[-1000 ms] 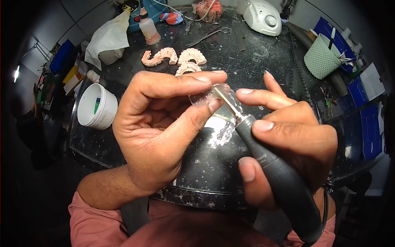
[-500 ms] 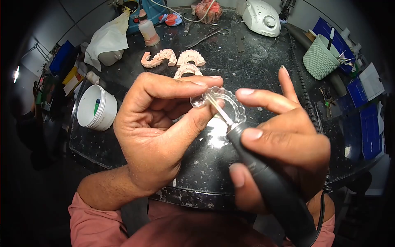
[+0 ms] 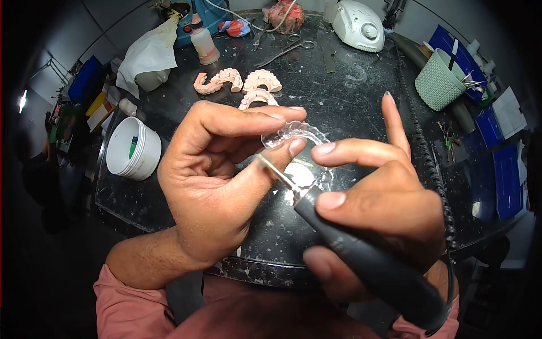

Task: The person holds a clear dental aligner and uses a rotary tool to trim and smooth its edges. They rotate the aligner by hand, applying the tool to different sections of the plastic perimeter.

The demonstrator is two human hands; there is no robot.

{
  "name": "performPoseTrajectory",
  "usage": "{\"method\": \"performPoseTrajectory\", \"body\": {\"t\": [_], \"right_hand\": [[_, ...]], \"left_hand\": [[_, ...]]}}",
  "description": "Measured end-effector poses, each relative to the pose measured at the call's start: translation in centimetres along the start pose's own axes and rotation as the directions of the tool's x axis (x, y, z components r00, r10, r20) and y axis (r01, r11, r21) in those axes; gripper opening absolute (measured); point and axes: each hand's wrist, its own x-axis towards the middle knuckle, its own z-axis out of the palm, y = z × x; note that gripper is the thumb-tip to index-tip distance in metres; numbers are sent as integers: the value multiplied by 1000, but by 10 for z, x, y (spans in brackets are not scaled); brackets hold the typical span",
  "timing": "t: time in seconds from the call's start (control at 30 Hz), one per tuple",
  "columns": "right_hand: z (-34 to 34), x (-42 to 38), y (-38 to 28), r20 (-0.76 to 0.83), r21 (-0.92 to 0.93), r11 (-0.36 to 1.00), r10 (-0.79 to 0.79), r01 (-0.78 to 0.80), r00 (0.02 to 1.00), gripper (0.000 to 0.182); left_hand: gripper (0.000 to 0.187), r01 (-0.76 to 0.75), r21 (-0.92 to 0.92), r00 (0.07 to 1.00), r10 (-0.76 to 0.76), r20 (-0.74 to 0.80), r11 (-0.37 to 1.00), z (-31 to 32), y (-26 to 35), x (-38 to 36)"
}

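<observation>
Between thumb and fingers, my left hand [image 3: 220,164] pinches one end of a clear dental aligner [image 3: 309,131], a thin arch with scalloped tooth shapes. My right hand [image 3: 384,198] is wrapped round a black rotary handpiece [image 3: 361,248], its little finger raised and its index finger close to the aligner's far side. From the handpiece a metal shank with a pale bur tip [image 3: 270,166] points up and left, overlapping my left thumb in this view, below the aligner. Part of the aligner is hidden behind my fingers. Just beyond my left hand lie pinkish dental models [image 3: 262,82].
On the black table [image 3: 271,243] stand a white tub [image 3: 148,152] at left, a spray bottle [image 3: 204,46], scissors [image 3: 288,50] and a white control unit [image 3: 359,25] at the back. A woven basket [image 3: 437,82] holds tools at right. A coiled cord [image 3: 429,158] runs down the right side.
The handpiece and my right hand have moved left and down. The bur tip has gone from over the aligner to below it, in front of my left thumb. My left hand has barely moved.
</observation>
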Motion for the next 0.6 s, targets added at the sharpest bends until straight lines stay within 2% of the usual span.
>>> {"method": "performPoseTrajectory", "body": {"t": [0.03, 0.1, 0.13, 0.17, 0.2, 0.23, 0.27, 0.3, 0.37, 0.4, 0.5, 0.57, 0.6], "right_hand": [[0, -1, 9, -25, 9, 998, -64, 65, 998, 53], [3, -5, 20, -236, 189, 981, -2, 48, 972, 51], [15, -6, 16, -420, 202, 976, 164, -84, 892, 43], [8, -3, 15, -338, 256, 945, 284, -203, 897, 39], [6, -2, 11, -222, 494, 811, 466, -313, 856, 37], [6, -1, 8, -62, 685, 604, 606, -408, 793, 36], [7, 2, 9, 45, 778, 445, 665, -443, 746, 36], [9, 1, 9, 87, 828, 358, 678, -432, 729, 38], [12, 2, 10, 150, 843, 281, 696, -459, 702, 40], [13, 2, 12, 154, 842, 280, 695, -462, 702, 40], [13, 0, 23, -77, 738, 549, 645, -391, 760, 40], [10, 3, 16, -105, 747, 523, 702, -410, 704, 38], [11, 2, 18, -118, 733, 553, 676, -395, 727, 36]], "left_hand": [[24, 1, 0, 1000, -1, 1, 1000, 0, -1, 0], [27, -98, 38, 995, 98, 9, 994, -2, -4, 1], [28, -76, 7, 997, 76, -5, 997, -1, -4, 1], [28, -75, 7, 997, 75, -5, 997, 0, -3, 1], [29, -86, -4, 996, 86, -4, 996, 0, -3, 1], [29, -96, -16, 995, 95, -3, 995, 0, -4, 0], [29, -94, -17, 996, 94, -4, 995, -1, -4, 0], [29, -90, -30, 996, 91, 17, 995, -2, -4, 0], [30, -86, -42, 996, 87, 33, 995, -3, -2, 2], [32, -41, -6, 998, 41, 41, 999, -1, 0, 3], [28, 61, 7, 998, -61, 28, 998, 6, 5, 3], [18, 337, -161, 941, -333, 52, 928, 4, 7, 5], [17, 364, -119, 931, -357, 80, 924, 1, 5, 6]]}}
